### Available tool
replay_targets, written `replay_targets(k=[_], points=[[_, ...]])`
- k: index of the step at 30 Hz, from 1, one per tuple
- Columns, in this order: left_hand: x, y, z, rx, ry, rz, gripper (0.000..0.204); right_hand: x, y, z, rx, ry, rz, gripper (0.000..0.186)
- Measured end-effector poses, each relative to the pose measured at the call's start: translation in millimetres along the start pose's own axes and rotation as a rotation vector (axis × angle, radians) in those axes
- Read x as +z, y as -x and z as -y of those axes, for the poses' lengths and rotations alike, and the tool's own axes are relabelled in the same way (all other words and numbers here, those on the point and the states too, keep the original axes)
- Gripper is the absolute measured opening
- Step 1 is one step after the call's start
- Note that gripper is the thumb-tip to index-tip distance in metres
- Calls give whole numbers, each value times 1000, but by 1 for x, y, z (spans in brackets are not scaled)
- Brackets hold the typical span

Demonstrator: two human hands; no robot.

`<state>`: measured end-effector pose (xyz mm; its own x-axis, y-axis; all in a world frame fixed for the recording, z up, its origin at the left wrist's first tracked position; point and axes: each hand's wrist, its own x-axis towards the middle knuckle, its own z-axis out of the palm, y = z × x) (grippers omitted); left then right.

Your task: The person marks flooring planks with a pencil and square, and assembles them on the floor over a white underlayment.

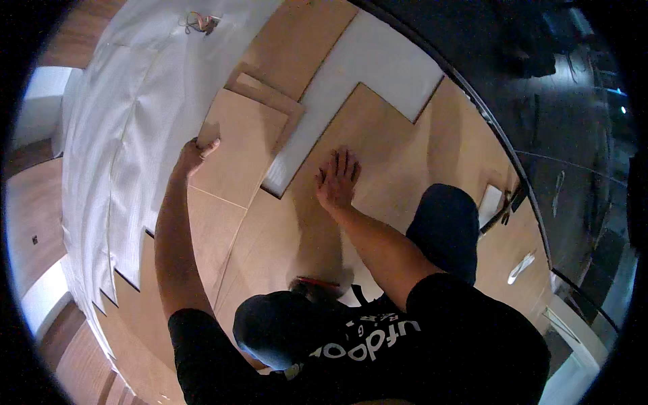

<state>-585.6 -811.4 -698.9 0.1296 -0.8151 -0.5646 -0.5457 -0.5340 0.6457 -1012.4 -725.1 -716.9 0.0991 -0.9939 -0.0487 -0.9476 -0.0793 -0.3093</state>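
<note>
Here, the person knelt on a floor partly covered with light wooden laminate planks. The left hand (196,154) gripped the left edge of a loose plank (239,148), the fingers curled over that edge and the thumb on top, so the hand was clenched on the board. This loose plank lay tilted across the work, its far end overlapping another loose piece (273,98) and its near end resting over the laid planks (270,250) beneath the person's arms.

The right hand (337,179) lay flat, palm down and fingers spread, on a laid plank (385,142) just to the right of the loose one; it grasped nothing. Between the two hands a strip of white underlay (364,64) showed through as a gap in the boards, running away toward the far side.

To the left, a wide sheet of white underlay (121,135) covered the floor, with the stepped ends of laid planks meeting it. A small tangle of cord (198,23) sat on the far part of that sheet. By the person's right knee (442,216), near the dark wall, lay a small white block (491,202) and a dark tool (503,212) just beside it; what kind of tool could not be told.
</note>
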Motion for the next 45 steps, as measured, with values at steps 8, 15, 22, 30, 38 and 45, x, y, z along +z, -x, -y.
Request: replay_targets(k=[8, 15, 22, 30, 38, 45], points=[[44, 139, -127, 9, -138, -177, 71, -16, 10, -24, 54, 18, -71, 79], [35, 372, -189, -65, -184, -115, 69, -221, 140, 5, 805, -2029, 912, 79], [36, 656, -397, -171, -78, 179, 86, -524, 318, -32, 635, -1695, 1172, 61], [-24, 818, -556, -462, 296, 724, 93, -841, 410, 18, 320, -1478, 994, 62], [86, 873, -622, -529, 96, 855, 94, -986, 430, -51, 259, -1291, 850, 72], [173, 969, -658, -391, -339, 961, 94, -1236, 686, -218, 226, -1187, -859, 48]])
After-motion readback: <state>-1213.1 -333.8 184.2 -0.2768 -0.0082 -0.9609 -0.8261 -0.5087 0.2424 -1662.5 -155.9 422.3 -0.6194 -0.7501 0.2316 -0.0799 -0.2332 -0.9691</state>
